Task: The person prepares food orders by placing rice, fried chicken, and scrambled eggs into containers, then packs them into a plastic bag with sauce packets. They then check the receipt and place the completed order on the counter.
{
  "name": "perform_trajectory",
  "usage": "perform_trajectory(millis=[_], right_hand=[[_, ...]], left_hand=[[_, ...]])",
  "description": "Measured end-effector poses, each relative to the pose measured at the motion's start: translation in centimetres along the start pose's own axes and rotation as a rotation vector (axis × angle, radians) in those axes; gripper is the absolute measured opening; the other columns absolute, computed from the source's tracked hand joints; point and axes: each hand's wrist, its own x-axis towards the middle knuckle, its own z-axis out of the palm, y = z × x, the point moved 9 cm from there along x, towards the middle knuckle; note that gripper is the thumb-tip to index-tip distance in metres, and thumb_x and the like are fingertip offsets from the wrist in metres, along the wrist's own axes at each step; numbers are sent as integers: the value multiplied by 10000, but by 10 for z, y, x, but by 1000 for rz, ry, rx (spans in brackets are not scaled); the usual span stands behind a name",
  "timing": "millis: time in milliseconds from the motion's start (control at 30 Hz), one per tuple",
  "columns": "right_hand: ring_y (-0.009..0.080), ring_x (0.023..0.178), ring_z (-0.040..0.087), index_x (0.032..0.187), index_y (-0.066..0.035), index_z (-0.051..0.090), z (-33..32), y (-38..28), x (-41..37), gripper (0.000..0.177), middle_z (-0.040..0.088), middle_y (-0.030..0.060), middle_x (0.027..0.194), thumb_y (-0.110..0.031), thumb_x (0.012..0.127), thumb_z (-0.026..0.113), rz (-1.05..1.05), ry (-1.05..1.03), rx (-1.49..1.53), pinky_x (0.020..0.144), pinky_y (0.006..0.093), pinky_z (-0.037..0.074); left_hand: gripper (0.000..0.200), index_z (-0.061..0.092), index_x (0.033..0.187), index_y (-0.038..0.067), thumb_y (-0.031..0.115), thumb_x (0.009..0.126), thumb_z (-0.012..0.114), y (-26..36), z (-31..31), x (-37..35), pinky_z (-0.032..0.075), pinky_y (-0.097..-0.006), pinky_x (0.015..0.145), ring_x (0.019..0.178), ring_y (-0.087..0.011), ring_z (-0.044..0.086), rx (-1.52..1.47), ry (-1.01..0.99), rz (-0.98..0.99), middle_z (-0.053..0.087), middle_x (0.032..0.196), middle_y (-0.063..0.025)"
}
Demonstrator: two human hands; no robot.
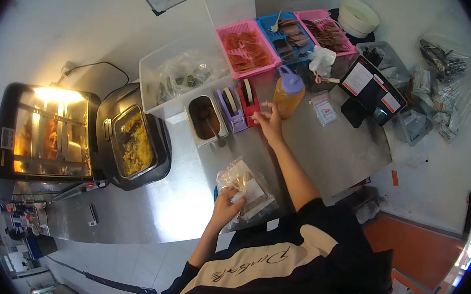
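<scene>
My left hand (226, 206) is closed on the gathered top of a clear plastic bag (257, 196) at the counter's front edge. A pale, boxy item shows through the bag. Farther up, my right hand (269, 122) reaches to the red tape dispenser (248, 104), fingers apart, with the fingertips at its near end. Beside that dispenser stands a purple tape dispenser (232, 110). Just beyond my right hand is a bottle of yellow-orange sauce (288, 97) with a purple cap.
Left of the dispensers are a metal sauce tub (204, 117) with a ladle, a clear bin (183, 75) and a black-rimmed tray of yellow food (134, 144). Pink and blue baskets (248, 48) line the back. A tablet (372, 90) stands at the right.
</scene>
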Motion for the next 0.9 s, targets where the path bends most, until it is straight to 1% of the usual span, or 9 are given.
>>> perform_trajectory(millis=[133,267,367,433,500,567,633,700,900], right_hand=[[161,758,650,1081,-52,407,-16,23,-26,332,640,113,824,-9,829,619,17,50,-45,634,265,530],[169,716,653,1064,-52,416,-7,55,-34,371,632,119,829,-37,787,663,447,173,311,577,274,530],[178,705,654,1045,-50,445,-21,62,-52,368,634,121,867,-57,767,686,403,33,-42,588,289,519],[210,711,652,1032,-50,483,-61,23,-70,303,634,114,882,-41,784,656,122,85,-318,630,316,508],[238,757,648,1057,-50,505,-128,-53,-88,269,633,110,919,-77,821,632,-217,343,-565,699,353,497],[346,1029,567,1153,-71,505,-192,-140,-106,351,579,139,1126,-155,838,636,-555,662,-1075,875,432,444],[436,1214,405,1227,-88,479,-240,-188,-96,442,467,145,1310,-191,829,641,-669,716,-1399,993,524,344],[462,1305,260,1293,-141,448,-285,-199,-67,513,320,115,1441,-255,828,633,-590,666,-1590,1045,609,224],[430,1323,251,1311,-216,457,-334,-200,-30,513,294,78,1463,-331,836,610,-514,559,-1720,1044,649,171]], left_hand=[[290,627,950,-43,143,728,618,5,2,-1,433,-374,847,997,-320,541,-56,17,44,592,1006,-194],[278,621,945,-54,127,735,623,1,2,1,430,-361,859,940,-316,572,53,-27,17,601,978,-182],[264,611,975,-69,91,765,604,-11,4,-2,428,-320,848,928,-230,573,-49,-32,-85,613,978,-135],[263,607,994,-71,73,775,595,-16,4,-4,422,-301,838,927,-180,555,-177,-38,-203,606,1005,-101],[259,607,993,-65,76,776,599,-11,3,-4,421,-297,834,920,-172,554,-181,-50,-199,604,1011,-94],[250,607,985,-59,79,776,601,-1,5,-4,420,-291,826,901,-166,555,-165,-64,-194,612,991,-89],[243,608,976,-59,80,778,598,-5,5,-1,419,-290,826,895,-164,555,-141,-61,-219,618,971,-86],[241,607,975,-59,81,779,597,-8,6,2,431,-282,802,863,-156,562,-122,-52,-210,627,937,-83],[310,606,1015,-63,108,758,578,18,11,-2,459,-271,740,798,-150,578,-90,57,-279,645,905,-95]])
